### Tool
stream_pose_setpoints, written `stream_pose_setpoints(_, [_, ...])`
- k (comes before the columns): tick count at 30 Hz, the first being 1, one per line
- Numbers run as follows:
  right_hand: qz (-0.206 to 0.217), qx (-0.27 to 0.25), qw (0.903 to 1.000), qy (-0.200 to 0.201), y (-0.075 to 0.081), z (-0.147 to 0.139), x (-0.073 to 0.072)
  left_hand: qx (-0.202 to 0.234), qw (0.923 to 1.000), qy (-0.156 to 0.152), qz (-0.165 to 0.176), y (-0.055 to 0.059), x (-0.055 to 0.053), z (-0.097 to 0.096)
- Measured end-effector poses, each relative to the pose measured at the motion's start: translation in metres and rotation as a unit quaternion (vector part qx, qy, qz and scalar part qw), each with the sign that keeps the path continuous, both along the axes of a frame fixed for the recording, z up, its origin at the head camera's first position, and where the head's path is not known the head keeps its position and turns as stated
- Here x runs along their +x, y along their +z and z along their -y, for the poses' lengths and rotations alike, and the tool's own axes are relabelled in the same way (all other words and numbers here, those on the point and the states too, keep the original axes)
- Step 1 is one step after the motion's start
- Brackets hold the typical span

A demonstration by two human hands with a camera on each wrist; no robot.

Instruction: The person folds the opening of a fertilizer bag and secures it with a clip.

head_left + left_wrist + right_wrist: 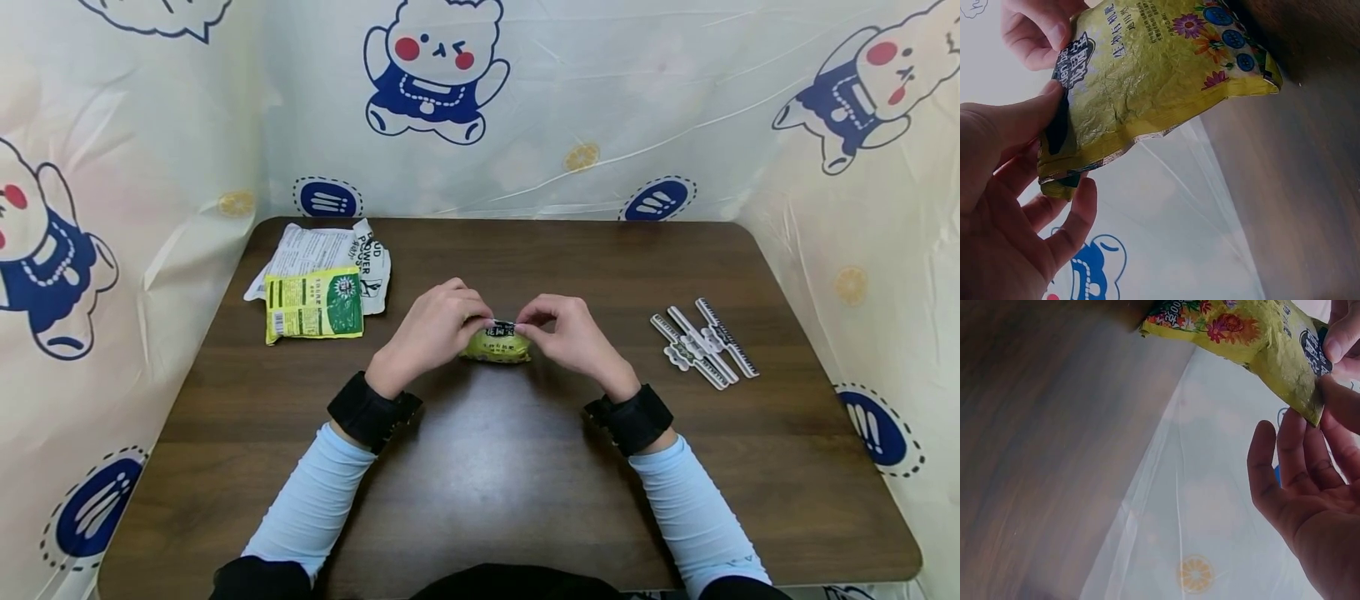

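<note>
Both hands meet at the middle of the table over a yellow fertilizer packet (pixel 497 346), printed with flowers and Chinese characters. My left hand (pixel 444 321) pinches one corner of its dark top edge between thumb and fingers. At the other end of that edge, my right hand (pixel 567 333) pinches the opposite corner. In the left wrist view, the packet (pixel 1147 75) looks plump and crinkled, and its top edge runs from one thumb to the other. The right wrist view shows the packet's flowered lower end (pixel 1222 325) hanging toward the table.
On the left of the brown table (pixel 487 467) lies a yellow-green packet (pixel 313 304), overlapping a white printed packet (pixel 311 250) and a white pouch (pixel 373 275) with black lettering. Three white ruler-like strips (pixel 705 342) with cartoon shapes lie right. Printed sheeting (pixel 570 100) surrounds the table's back and sides.
</note>
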State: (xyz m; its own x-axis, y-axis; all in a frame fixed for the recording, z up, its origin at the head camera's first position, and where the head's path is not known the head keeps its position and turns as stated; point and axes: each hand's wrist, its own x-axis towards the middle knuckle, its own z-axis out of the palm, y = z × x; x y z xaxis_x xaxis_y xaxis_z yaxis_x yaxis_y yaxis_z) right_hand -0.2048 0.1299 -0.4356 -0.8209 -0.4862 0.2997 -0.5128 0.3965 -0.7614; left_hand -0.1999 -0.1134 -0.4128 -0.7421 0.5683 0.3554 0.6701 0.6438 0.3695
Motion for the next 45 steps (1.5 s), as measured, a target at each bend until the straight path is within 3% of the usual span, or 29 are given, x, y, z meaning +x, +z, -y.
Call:
stream_pose_setpoints(8, [-0.024, -0.008, 0.9997, 0.008, -0.002, 0.005, 0.0, 0.003, 0.9999, -0.01, 0.008, -0.001, 0.001, -0.001])
stream_pose_setpoints(21, [-0.032, -0.011, 0.9994, 0.006, -0.002, 0.007, -0.002, -0.012, 0.9964, 0.015, 0.082, 0.016, 0.001, 0.017])
stream_pose_setpoints(30, [-0.036, -0.014, 0.9992, 0.004, 0.002, 0.012, -0.001, 0.008, 0.9975, -0.009, 0.069, 0.013, -0.001, 0.013])
stream_pose_setpoints(45, [-0.036, -0.013, 0.9992, 0.001, 0.0, 0.012, 0.001, 0.021, 0.9975, -0.025, 0.062, 0.01, 0.0, 0.012])
